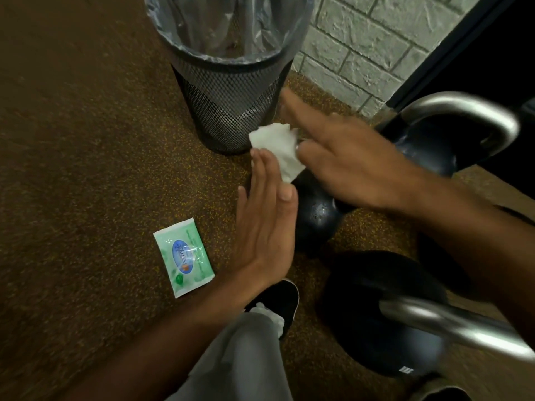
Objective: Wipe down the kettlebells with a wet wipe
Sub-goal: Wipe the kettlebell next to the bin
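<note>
Three black kettlebells stand on the floor at the right. The small kettlebell (pixel 315 215) sits in the middle, under my hands. A larger kettlebell (pixel 428 146) with a steel handle is behind it, and a big kettlebell (pixel 373 337) stands nearest to me. A crumpled white wet wipe (pixel 278 149) is above the small kettlebell. My right hand (pixel 356 166) pinches the wipe between thumb and fingers and looks blurred. My left hand (pixel 266 224) is flat with straight fingers, its fingertips touching the wipe's left side.
A green wet wipe packet (pixel 183 257) lies on the speckled brown floor to the left. A black mesh bin (pixel 228 111) with a clear liner stands just behind the hands. A grey brick wall (pixel 356 44) is at the back right. My shoe (pixel 282 299) is below.
</note>
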Available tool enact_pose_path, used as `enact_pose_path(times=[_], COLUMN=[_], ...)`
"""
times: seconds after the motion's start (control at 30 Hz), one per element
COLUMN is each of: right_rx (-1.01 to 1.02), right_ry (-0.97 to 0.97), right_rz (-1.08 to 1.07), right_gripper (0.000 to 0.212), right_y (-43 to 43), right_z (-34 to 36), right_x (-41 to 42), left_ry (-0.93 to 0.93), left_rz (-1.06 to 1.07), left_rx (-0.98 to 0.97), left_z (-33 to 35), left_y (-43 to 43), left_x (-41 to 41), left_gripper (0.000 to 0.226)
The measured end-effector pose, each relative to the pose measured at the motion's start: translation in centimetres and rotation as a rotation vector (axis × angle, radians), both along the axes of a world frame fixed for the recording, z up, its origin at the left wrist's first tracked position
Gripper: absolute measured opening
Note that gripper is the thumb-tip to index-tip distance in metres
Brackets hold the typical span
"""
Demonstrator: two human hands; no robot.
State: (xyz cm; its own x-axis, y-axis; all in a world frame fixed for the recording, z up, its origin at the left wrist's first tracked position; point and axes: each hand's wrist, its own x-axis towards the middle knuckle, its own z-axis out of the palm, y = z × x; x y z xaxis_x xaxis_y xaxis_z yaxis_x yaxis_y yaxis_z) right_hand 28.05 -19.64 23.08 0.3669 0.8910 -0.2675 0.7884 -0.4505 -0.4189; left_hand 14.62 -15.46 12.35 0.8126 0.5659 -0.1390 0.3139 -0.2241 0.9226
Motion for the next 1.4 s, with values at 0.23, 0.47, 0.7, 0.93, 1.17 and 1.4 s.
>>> enact_pose_path(times=[0.23,0.47,0.7,0.93,1.17,1.4], right_rx=[0.09,0.061,0.104,0.239,0.269,0.277], right_ry=[0.048,-0.109,-0.128,-0.089,-0.074,-0.061], right_rz=[-0.264,-0.212,-0.218,-0.302,-0.31,-0.367], right_gripper=[0.068,0.073,0.08,0.061,0.048,0.047], right_y=[-7.1,-8.1,-8.1,-8.4,-8.3,-8.2], right_z=[-1.3,-4.0,-5.0,-6.1,-6.4,-7.3], right_x=[0.9,-0.8,-1.0,0.4,1.2,0.3], left_ry=[0.142,0.016,-0.173,0.045,0.082,0.184], left_rz=[-0.042,-0.118,-0.193,-0.477,-0.36,-0.387], left_rx=[0.132,0.239,0.146,-0.215,-0.11,-0.128], left_z=[-1.4,-2.5,-1.3,2.1,1.2,2.5], left_y=[1.1,1.8,10.8,12.3,13.3,12.3], left_x=[-0.2,-0.7,1.4,5.6,4.4,6.5], left_gripper=[0.116,0.105,0.053,0.089,0.076,0.073])
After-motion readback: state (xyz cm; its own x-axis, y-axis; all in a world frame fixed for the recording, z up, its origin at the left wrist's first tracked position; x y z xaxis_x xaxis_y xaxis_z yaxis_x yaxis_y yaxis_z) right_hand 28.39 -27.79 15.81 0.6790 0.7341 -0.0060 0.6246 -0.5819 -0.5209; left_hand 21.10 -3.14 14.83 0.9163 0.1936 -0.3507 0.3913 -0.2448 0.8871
